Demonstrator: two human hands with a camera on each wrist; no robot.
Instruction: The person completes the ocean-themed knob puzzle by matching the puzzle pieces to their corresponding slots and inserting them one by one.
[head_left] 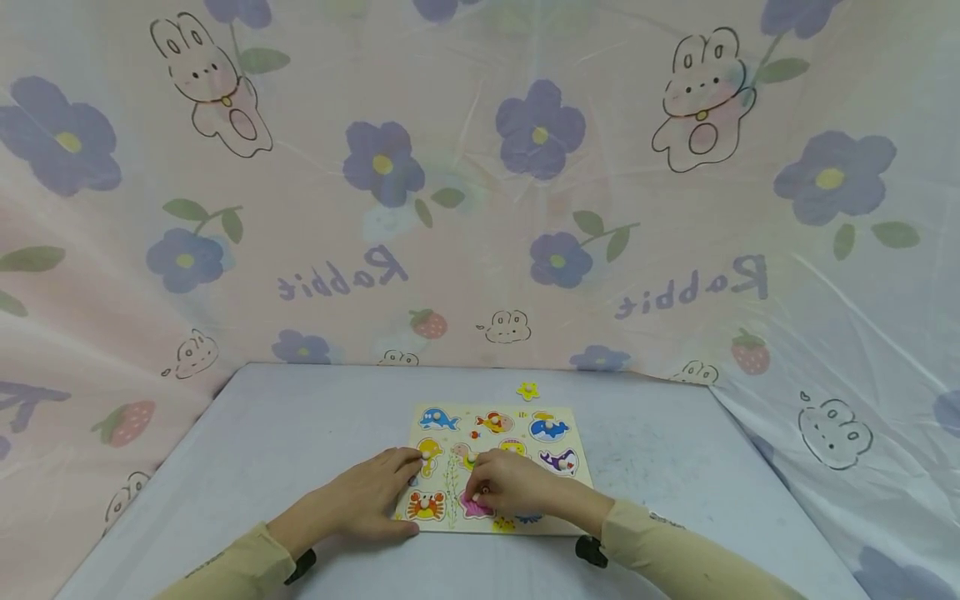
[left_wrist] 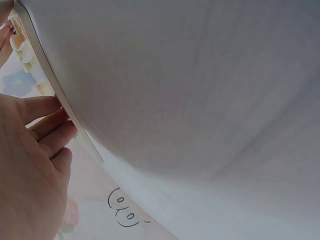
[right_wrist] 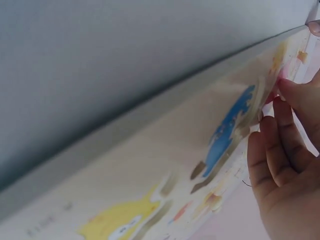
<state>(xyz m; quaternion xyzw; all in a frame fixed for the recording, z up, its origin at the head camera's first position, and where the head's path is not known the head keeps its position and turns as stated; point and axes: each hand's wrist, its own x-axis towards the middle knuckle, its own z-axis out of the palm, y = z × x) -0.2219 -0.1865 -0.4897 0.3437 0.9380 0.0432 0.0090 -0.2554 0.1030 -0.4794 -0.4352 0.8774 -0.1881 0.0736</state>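
A cream peg puzzle board (head_left: pixel 448 525) with sea-animal pieces lies on the white table. My right hand (head_left: pixel 517 483) is over its lower middle, thumb and fingertips pinching a pink puzzle piece (head_left: pixel 474 507) at its spot on the board; the fingers partly cover it. From the right wrist view, the thumb meets that pink piece beside a blue figure (right_wrist: pixel 227 132). My left hand (head_left: pixel 367 497) lies along the board's left side, fingers extended onto its edge near the orange seahorse piece (head_left: pixel 427 457). Below those fingertips is a red crab piece (head_left: pixel 425 504).
A loose yellow star-shaped piece (head_left: pixel 528 390) lies on the table (head_left: pixel 315 417) behind the board. Whale pieces (head_left: pixel 550 427) and a fish piece (head_left: pixel 495 422) sit along the board's top row. A patterned curtain (head_left: pixel 465 208) rises behind and beside the table.
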